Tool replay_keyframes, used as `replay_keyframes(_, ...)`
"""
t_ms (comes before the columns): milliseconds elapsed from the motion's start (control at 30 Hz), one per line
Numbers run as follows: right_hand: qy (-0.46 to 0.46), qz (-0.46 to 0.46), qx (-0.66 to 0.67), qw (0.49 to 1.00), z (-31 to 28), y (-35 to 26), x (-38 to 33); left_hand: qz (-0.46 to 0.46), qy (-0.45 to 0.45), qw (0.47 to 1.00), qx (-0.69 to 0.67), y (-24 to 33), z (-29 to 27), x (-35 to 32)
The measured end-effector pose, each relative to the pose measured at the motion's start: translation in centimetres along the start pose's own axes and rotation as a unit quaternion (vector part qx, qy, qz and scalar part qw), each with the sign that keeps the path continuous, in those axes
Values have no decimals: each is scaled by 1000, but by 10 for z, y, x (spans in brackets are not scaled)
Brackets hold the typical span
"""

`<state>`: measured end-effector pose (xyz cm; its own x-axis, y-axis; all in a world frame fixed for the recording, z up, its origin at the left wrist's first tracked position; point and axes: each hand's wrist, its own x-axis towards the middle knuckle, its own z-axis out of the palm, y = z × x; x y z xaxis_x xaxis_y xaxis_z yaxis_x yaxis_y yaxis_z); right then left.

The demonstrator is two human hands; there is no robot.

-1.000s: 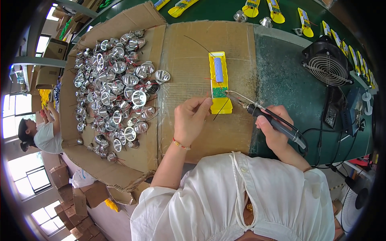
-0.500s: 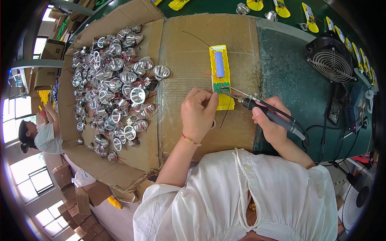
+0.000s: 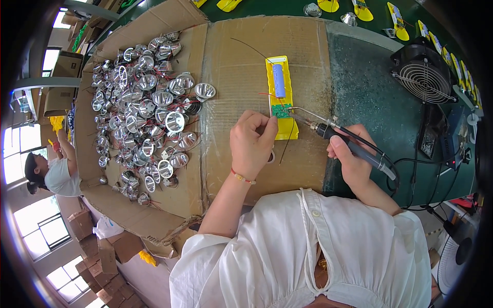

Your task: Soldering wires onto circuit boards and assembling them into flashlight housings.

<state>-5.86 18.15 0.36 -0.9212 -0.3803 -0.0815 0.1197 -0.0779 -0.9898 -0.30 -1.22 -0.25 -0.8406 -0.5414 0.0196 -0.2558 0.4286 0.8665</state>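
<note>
A yellow plastic housing [image 3: 286,130] lies lengthwise on the cardboard in front of me. It holds a blue cylindrical battery cell [image 3: 279,81] and a small green circuit board [image 3: 280,111], with thin red and black wires around them. My left hand [image 3: 251,141] is closed in a pinch at the board's left edge; what its fingertips hold is hidden. Part of a small ring-shaped thing [image 3: 271,156] shows beneath that hand. My right hand [image 3: 352,156] grips a soldering iron [image 3: 354,149] with a thin metal guide tube along it. Its tip points at the board from the right.
To the left, a cardboard box [image 3: 192,169] holds many shiny reflector cups [image 3: 174,121] with red wires. A black fan [image 3: 423,77] and a blue device [image 3: 452,146] with cables stand at right. More yellow housings [image 3: 398,23] line the far edge. Another person [image 3: 59,172] is at far left.
The soldering iron and my right hand have shifted slightly right, drawing the tip back from the board. The housing has moved very slightly; my left hand keeps its pinch.
</note>
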Motion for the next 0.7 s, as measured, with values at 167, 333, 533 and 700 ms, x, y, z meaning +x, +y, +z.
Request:
replay_keyframes(167, 4, -14, -9, 1000, -2, -3, -2, 47, -31, 998, 23, 6, -7, -1)
replay_keyframes(333, 9, -13, -15, 1000, -2, 0, -1, 45, -96, 992, 64, 10, -10, 6)
replay_keyframes(533, 0, -17, -43, 999, -4, 5, -3, 44, -128, 988, 74, 9, -11, 11)
replay_keyframes(700, -9, -30, -52, 998, -4, 2, -2, 31, -151, 985, 72, 13, -15, 16)
